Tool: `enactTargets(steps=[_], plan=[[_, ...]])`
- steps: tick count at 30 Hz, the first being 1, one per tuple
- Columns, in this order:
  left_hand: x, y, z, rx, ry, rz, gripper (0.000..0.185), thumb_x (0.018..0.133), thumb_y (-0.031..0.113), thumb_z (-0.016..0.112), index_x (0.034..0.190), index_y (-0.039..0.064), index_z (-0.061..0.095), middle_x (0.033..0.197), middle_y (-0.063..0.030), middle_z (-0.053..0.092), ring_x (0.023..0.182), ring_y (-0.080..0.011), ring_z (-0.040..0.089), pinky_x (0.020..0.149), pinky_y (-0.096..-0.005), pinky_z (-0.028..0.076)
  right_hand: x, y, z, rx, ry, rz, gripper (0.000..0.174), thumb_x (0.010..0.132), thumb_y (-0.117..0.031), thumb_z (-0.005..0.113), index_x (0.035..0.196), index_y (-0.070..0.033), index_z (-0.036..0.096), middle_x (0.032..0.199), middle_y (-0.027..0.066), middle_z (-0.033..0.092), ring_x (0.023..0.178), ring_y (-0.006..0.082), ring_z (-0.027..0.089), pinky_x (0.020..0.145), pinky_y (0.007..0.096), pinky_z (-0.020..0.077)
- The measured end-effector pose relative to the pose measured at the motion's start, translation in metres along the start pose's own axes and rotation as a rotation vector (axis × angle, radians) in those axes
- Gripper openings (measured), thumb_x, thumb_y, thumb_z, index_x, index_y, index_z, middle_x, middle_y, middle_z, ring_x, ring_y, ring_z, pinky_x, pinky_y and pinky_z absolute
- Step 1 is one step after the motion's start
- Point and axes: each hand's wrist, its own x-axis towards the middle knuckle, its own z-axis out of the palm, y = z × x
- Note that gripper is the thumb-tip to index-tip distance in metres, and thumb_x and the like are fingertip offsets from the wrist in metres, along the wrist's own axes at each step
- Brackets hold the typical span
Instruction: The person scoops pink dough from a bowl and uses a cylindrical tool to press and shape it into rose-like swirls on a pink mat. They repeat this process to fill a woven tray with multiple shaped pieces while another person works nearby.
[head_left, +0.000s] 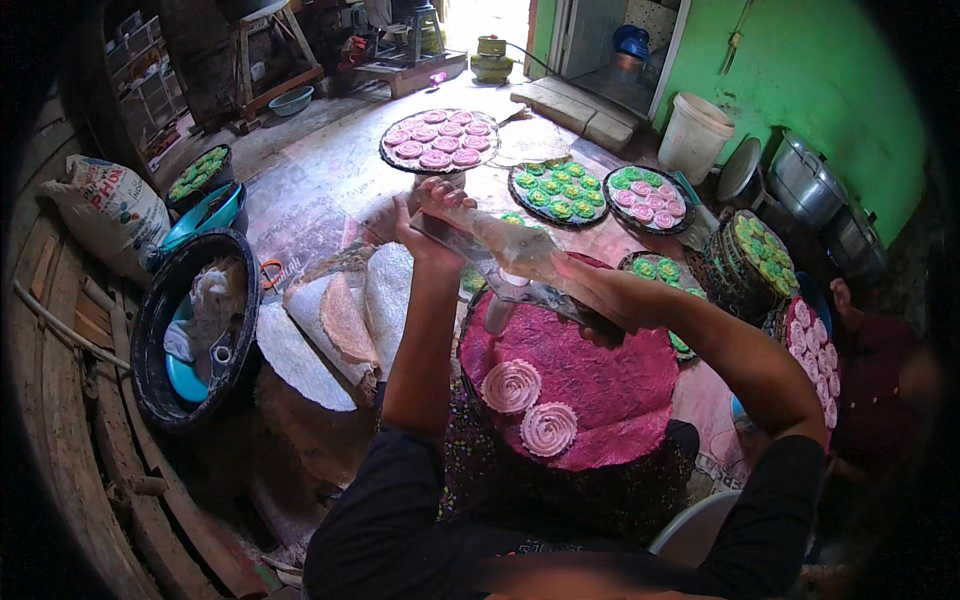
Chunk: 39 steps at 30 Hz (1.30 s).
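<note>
My left hand (442, 225) and my right hand (600, 292) grip the two ends of a two-handled hand press (525, 247). Its upper bar looks wooden and its lower plate looks like metal. A pale cylinder (499, 311) hangs under the plate, over the back left part of a round magenta mat (600, 382). The mat lies in front of me on a dark round support. On its near left part sit two pink ridged dough swirls, one swirl (511, 385) farther back and one swirl (549, 429) nearer me. The cylinder's lower end looks just above the mat.
Round trays of pink swirls (439, 139) and green-yellow swirls (559, 193) stand ahead. A tray stack (761, 255) rises at right, near another person (877, 375). Folded mats (337, 322) and a black tub (142, 352) lie left. Aluminium pots (806, 176) line the green wall.
</note>
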Motion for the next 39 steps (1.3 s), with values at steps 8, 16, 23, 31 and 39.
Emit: enactTargets(steps=[8,16,23,31,39], plan=[[0.007,0.001,0.034,-0.048,-0.067,0.015,0.059,0.095,0.062,0.024,0.094,0.010,0.053,0.083,-0.0045,0.055,0.076,-0.0221,0.052,0.079,-0.0430,0.040,-0.026,-0.023,0.005,-0.248,0.108,-0.012,0.086,0.088,-0.078,0.025,0.069,-0.002,0.057,0.057,0.0068,0.056,0.046,0.0161,0.056,0.042,0.0276,0.0443],[0.015,-0.003,0.055,-0.027,0.028,0.021,0.056,0.097,0.057,0.020,0.085,0.011,0.050,0.073,-0.0020,0.049,0.066,-0.0205,0.047,0.071,-0.0418,0.039,-0.021,-0.014,0.006,-0.082,0.218,-0.130,0.068,0.092,-0.070,0.038,0.068,-0.008,0.055,0.051,0.0004,0.047,0.039,0.0112,0.049,0.036,0.0261,0.0368],[0.000,-0.034,0.042,0.053,0.097,0.002,0.030,0.091,0.035,0.036,0.081,0.013,0.054,0.069,0.0002,0.053,0.064,-0.0179,0.053,0.073,-0.0395,0.043,-0.036,0.008,0.001,-0.028,0.250,-0.078,0.066,0.087,-0.072,0.045,0.064,-0.010,0.050,0.050,-0.0011,0.041,0.038,0.0112,0.042,0.035,0.0284,0.0304],[-0.021,-0.028,0.002,1.106,0.332,-0.328,0.068,0.097,0.061,0.023,0.108,0.007,0.062,0.102,-0.0053,0.063,0.099,-0.0180,0.054,0.090,-0.0367,0.038,-0.027,0.048,-0.009,0.182,0.270,-0.276,0.065,0.092,-0.065,0.044,0.065,-0.007,0.052,0.049,0.0026,0.048,0.035,0.0127,0.047,0.030,0.0268,0.0350],[-0.071,-0.030,0.006,1.741,0.240,-0.789,0.091,0.094,0.072,0.020,0.111,-0.005,0.066,0.137,-0.0143,0.052,0.128,-0.0259,0.045,0.110,-0.0358,0.026,-0.015,0.070,-0.014,0.203,0.149,-0.332,0.053,0.093,-0.062,0.049,0.071,-0.014,0.051,0.053,-0.0027,0.044,0.039,0.0093,0.043,0.033,0.0252,0.0323]])
